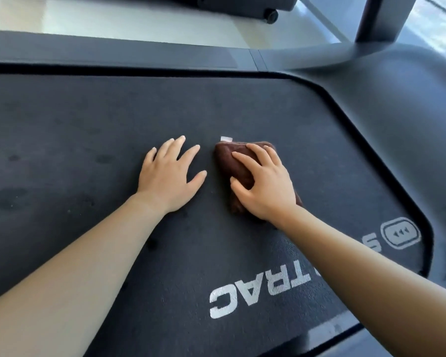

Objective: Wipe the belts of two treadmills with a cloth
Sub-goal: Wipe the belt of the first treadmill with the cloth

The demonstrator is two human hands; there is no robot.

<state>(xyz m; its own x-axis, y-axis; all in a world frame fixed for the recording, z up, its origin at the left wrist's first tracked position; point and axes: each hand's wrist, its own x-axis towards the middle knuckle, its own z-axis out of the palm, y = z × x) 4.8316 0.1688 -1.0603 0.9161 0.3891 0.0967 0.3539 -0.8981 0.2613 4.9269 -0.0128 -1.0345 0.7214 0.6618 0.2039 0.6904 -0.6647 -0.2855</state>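
A dark treadmill belt point(88, 124) with white lettering fills most of the head view. A folded brown cloth point(238, 161) with a small white tag lies on the belt near its middle. My right hand point(264, 184) presses down on the cloth, fingers curled over it. Just left of the cloth, my left hand point(169, 176) rests flat on the belt with fingers spread, holding nothing. Dark damp spots mark the belt at the left.
A grey side rail point(113, 51) runs along the far edge of the belt. The motor cover point(397, 112) and an upright post point(379, 19) rise at the right. Another machine's base with a wheel point(272, 15) stands on the pale floor beyond.
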